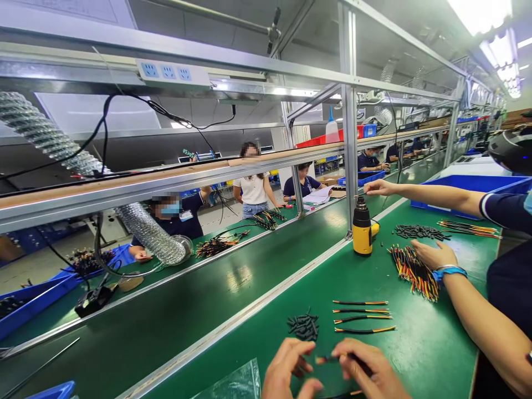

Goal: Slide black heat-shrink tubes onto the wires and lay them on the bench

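My left hand (pixel 286 368) and my right hand (pixel 368 371) meet at the bottom edge, over the green bench top (pixel 424 343). Both pinch a short wire (pixel 332 359) with a black sleeve, held between their fingertips. Just beyond them lies a small heap of black sleeve pieces (pixel 304 326). To its right lie several finished wires (pixel 362 317), side by side, black in the middle with orange ends.
A co-worker at my right rests a hand (pixel 434 256) on a bundle of coloured wires (pixel 413 270) and reaches toward a yellow heat gun (pixel 362 227). Blue bins (pixel 469 185), a conveyor belt (pixel 174 310), a flexible metal duct (pixel 141 227) and people across the line surround the bench.
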### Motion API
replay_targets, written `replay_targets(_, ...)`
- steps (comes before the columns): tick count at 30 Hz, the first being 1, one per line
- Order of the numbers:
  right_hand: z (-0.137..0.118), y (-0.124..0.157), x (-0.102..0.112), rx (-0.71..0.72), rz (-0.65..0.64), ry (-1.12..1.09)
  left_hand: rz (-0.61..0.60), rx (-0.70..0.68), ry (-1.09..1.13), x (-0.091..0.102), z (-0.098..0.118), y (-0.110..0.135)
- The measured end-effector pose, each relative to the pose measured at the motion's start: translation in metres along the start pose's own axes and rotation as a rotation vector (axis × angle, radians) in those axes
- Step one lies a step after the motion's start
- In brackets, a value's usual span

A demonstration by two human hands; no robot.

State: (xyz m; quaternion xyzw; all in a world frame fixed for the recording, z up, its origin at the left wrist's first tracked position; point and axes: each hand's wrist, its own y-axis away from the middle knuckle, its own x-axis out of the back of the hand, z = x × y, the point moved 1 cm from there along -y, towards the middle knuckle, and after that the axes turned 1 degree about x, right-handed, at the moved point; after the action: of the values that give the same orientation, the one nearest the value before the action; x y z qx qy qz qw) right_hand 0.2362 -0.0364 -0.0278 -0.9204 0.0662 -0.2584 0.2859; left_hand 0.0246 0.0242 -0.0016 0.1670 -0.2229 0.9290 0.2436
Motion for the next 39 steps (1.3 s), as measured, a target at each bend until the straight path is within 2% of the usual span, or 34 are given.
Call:
replay_targets(3, 0.028, -0.024, 0.025, -0.028, 0.082, 0.481, -0.063, 0.131, -0.597, 0.031, -0.003, -0.032)
replay_targets(5, 0.05, -0.043, 0.04, -0.034, 0.079, 0.653, -0.11, 0.178, -0.725, 0.042, -0.01, -0.056)
replay_targets(8, 0.072, -0.063, 0.05, -0.034, 0.039, 0.758, -0.213, 0.189, -0.792, 0.041, -0.027, -0.084)
replay_targets(10, 0.079, -0.068, 0.05, -0.019, 0.011, 0.815, -0.256, 0.177, -0.815, 0.035, -0.036, -0.094)
replay_targets(16, 0.085, -0.064, 0.044, 0.006, -0.015, 0.893, -0.305, 0.145, -0.878, 0.03, -0.042, -0.096)
replay_targets(20, 0.078, -0.065, 0.046, 0.025, 0.017, 0.902, -0.362, 0.121, -0.89, 0.029, -0.04, -0.097)
replay_targets(23, 0.061, -0.066, 0.04, 0.077, 0.029, 0.893, -0.368, 0.105, -0.865, 0.027, -0.04, -0.098)
replay_targets(25, 0.045, -0.065, 0.029, 0.111, 0.035, 0.883, -0.325, 0.112, -0.824, 0.026, -0.039, -0.098)
replay_targets(29, 0.012, -0.058, 0.0, 0.165, 0.11, 0.824, -0.111, 0.139, -0.627, 0.029, -0.03, -0.085)
replay_targets(31, -0.003, -0.052, -0.012, 0.218, 0.208, 0.734, -0.003, 0.149, -0.481, 0.031, -0.025, -0.071)
replay_targets(33, -0.015, -0.046, -0.021, 0.273, 0.271, 0.61, 0.04, 0.163, -0.355, 0.032, -0.024, -0.051)
replay_targets(36, -0.03, -0.036, -0.028, 0.329, 0.27, 0.466, 0.086, 0.142, -0.163, 0.032, -0.029, -0.02)
replay_targets(39, -0.039, -0.03, -0.029, 0.392, 0.256, 0.414, 0.214, 0.059, 0.075, 0.029, -0.034, 0.004)
